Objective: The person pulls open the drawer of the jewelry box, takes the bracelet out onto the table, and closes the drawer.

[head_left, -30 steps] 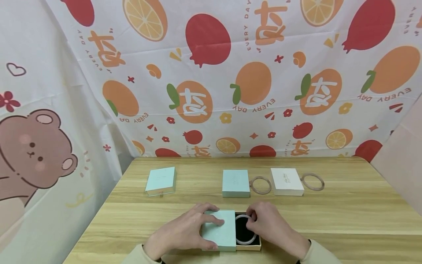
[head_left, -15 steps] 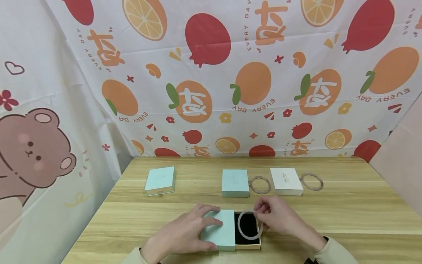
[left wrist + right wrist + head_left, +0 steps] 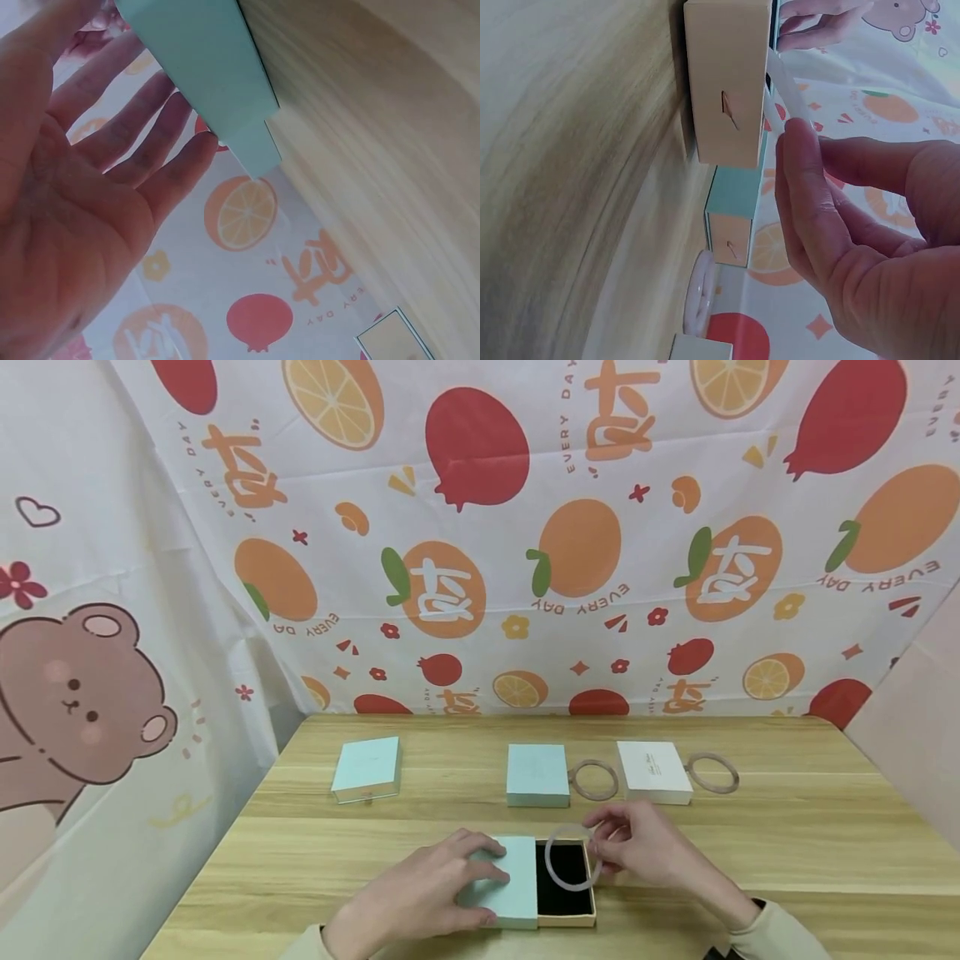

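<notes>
My right hand [image 3: 637, 847] pinches a pale translucent bangle [image 3: 551, 866] by its right edge. The bangle is held tilted over the open drawer [image 3: 562, 920], lined in black, of a mint bangle box [image 3: 517, 881]. The drawer sticks out to the right of its mint sleeve. On the sleeve rests my left hand [image 3: 427, 885], fingers spread over its top and thumb by the near edge. Its fingers look nearly straight against the box in the left wrist view. The right wrist view shows thumb and fingertips together on the bangle [image 3: 789, 86].
Behind stand a mint box [image 3: 367, 768] at left, another mint box [image 3: 537, 774] with a bangle [image 3: 573, 772] beside it, and a white box [image 3: 652, 772] with a bangle [image 3: 737, 777] at its right. A printed cloth [image 3: 517, 552] hangs behind the wooden table [image 3: 810, 843].
My right hand has lifted the bangle off the drawer's black lining and tilted it up, moving slightly right. My left hand has stayed on the sleeve.
</notes>
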Action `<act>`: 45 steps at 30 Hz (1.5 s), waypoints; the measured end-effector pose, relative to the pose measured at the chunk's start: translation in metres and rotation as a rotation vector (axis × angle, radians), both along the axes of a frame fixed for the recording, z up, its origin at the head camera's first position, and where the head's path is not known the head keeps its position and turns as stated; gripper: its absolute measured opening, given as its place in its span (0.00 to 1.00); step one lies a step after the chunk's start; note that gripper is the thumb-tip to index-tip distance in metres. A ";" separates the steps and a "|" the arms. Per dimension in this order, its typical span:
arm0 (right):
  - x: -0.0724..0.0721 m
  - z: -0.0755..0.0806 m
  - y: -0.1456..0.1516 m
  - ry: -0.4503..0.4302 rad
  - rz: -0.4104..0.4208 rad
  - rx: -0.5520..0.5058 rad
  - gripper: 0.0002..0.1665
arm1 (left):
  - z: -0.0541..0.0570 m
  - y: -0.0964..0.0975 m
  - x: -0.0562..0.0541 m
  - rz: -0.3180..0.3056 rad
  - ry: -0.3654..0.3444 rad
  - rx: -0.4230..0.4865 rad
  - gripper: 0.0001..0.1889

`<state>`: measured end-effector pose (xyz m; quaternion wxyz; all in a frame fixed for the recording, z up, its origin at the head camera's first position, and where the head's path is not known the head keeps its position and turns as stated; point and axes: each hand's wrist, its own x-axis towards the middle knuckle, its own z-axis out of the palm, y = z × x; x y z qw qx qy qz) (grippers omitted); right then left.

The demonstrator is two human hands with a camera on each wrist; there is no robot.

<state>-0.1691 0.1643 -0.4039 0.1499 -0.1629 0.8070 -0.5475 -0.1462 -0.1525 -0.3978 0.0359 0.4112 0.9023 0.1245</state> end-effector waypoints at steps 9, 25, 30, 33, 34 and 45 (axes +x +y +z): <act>-0.006 0.001 -0.002 -0.060 -0.110 -0.093 0.20 | 0.001 -0.009 -0.002 0.029 0.029 -0.003 0.17; -0.033 0.000 -0.013 -0.032 -0.239 -0.137 0.19 | 0.000 -0.018 -0.002 0.027 0.050 0.015 0.16; -0.044 0.001 -0.023 -0.025 -0.243 -0.115 0.18 | -0.001 -0.017 -0.001 0.038 0.065 0.001 0.16; -0.053 0.001 -0.030 -0.026 -0.251 -0.090 0.18 | -0.002 -0.017 0.000 0.038 0.066 -0.002 0.16; -0.055 0.000 -0.032 -0.030 -0.255 -0.086 0.18 | -0.002 -0.016 0.001 0.036 0.070 0.000 0.16; -0.076 -0.002 -0.055 -0.040 -0.258 -0.052 0.15 | -0.002 -0.012 0.006 0.041 0.090 0.003 0.14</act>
